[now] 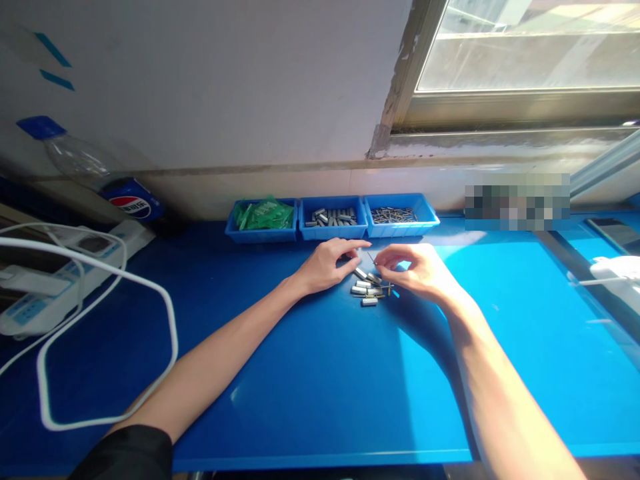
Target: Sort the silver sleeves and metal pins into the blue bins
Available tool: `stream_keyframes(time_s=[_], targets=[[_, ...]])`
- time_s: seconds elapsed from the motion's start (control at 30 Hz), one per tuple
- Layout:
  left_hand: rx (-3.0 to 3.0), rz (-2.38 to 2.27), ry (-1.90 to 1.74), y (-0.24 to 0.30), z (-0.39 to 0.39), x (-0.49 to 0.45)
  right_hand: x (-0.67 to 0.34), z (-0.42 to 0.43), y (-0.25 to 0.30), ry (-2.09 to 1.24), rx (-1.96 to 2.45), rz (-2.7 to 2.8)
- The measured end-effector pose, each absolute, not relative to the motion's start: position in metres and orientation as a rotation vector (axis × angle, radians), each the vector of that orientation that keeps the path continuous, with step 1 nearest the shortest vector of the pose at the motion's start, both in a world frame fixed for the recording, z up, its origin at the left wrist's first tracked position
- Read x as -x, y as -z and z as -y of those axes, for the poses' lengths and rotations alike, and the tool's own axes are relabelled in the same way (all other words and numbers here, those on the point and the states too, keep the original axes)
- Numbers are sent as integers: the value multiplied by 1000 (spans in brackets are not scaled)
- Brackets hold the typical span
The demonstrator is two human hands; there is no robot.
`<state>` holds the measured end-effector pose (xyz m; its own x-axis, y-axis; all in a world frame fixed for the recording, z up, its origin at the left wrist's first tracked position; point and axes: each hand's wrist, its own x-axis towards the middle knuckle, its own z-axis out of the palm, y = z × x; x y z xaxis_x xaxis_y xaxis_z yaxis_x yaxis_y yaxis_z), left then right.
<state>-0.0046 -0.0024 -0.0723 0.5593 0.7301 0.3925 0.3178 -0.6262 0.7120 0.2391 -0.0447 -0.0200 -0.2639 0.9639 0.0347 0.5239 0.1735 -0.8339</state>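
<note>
My right hand is closed in a pinch on a thin metal pin, which sticks out from the fingertips toward the upper left. Left of it, my left hand hovers with index finger and thumb apart, and I see nothing held between them. Below and between both hands lies a loose group of short silvery metal cylinders with several thin pins among them. The fingers of my right hand partly cover this group.
Three joined blue bins stand along the wall: one with green plastic packets, one with metal cylinders, one with thin pins. At left are a Pepsi bottle, power strip and white cable. A phone lies right.
</note>
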Motion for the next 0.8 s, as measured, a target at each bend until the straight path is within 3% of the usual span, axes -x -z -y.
stream_keyframes(time_s=[0.57,0.8], targets=[[-2261,-791,-1002,73,4,5,-230,47,16,-1258,1364,1498],[-2142,-975,-1043,68,6,2,-232,40,22,-1023,1403,1365]])
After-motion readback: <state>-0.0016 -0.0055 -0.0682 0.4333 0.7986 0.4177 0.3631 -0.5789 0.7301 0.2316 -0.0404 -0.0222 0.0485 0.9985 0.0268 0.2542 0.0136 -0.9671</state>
